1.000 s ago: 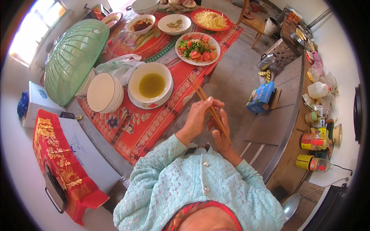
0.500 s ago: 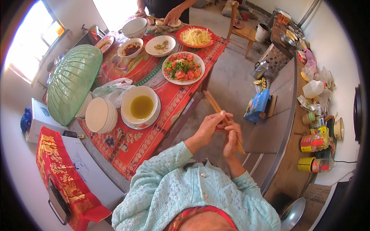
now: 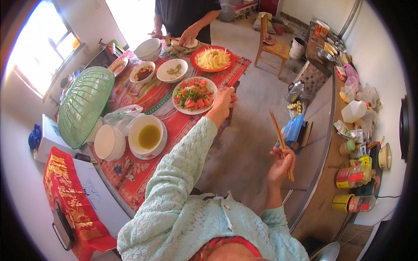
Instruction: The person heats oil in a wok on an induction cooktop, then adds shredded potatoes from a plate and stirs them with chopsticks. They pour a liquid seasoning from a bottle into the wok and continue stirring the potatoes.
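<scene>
In my right hand (image 3: 280, 167), on the right above the grey floor, I hold wooden chopsticks (image 3: 278, 130) that slant upward. My left arm stretches forward. At the right rim of a white plate (image 3: 210, 107) of chopped tomato and greens is my left hand (image 3: 223, 103), its fingers loosely bent and slightly apart. No object shows in that hand. Whether it touches the plate I cannot tell. Beyond it lies a red plate (image 3: 231, 65) of pale shreds. Nearer on the table, a white bowl (image 3: 133, 134) with yellow-green liquid stands on a plate.
A patterned red cloth (image 3: 138, 174) covers the table. Stacked bowls (image 3: 106, 143) and a green mesh food cover (image 3: 82, 106) stand left. Across the table, another person's hand (image 3: 190, 35) rests on pale food. A long counter (image 3: 324, 174) with bottles lines the right, beside a blue box (image 3: 292, 129).
My hands have come apart. The left has let go of the chopsticks and reached forward to the tomato plate; the right has moved right, still with them. The whole view has shifted slightly.
</scene>
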{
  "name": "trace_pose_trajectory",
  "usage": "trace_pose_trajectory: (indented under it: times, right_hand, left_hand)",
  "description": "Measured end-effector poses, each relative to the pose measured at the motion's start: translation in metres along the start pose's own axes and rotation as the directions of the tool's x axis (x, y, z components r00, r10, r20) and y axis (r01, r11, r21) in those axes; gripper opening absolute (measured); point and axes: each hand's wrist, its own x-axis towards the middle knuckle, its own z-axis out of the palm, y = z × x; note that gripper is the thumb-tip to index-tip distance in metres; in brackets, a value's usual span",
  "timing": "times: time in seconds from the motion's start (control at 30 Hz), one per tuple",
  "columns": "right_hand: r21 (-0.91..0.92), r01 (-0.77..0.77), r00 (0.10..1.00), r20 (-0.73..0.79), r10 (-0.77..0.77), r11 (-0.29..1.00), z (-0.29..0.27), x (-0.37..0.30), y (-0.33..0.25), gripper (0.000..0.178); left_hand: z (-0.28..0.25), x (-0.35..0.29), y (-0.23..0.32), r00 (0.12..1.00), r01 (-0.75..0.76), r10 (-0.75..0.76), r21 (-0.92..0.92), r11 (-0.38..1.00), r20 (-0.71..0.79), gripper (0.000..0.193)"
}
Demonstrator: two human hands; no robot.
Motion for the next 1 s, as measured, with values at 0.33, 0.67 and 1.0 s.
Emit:
trace_pose_trajectory:
  times: [0.33, 0.67, 1.0]
  right_hand:
    - [-0.143, -0.113, 0.988, -0.124, 0.096, 0.983, -0.032, -0.032, -0.004, 0.026]
    - [-0.168, -0.245, 0.923, -0.341, 0.177, 0.955, -0.039, -0.085, -0.030, 0.029]
    - [-0.153, -0.312, 0.846, -0.495, 0.200, 0.938, -0.045, -0.138, -0.047, 0.029]
  left_hand:
    - [0.011, 0.147, 0.028, 0.891, 0.037, -0.158, -0.280, 0.959, -0.426, 0.028]
    - [-0.018, 0.204, 0.003, 0.951, 0.123, 0.306, 0.847, -0.517, 0.048, 0.026]
    - [-0.046, 0.240, -0.023, 0.853, 0.066, 0.375, 0.638, -0.767, 0.363, 0.029]
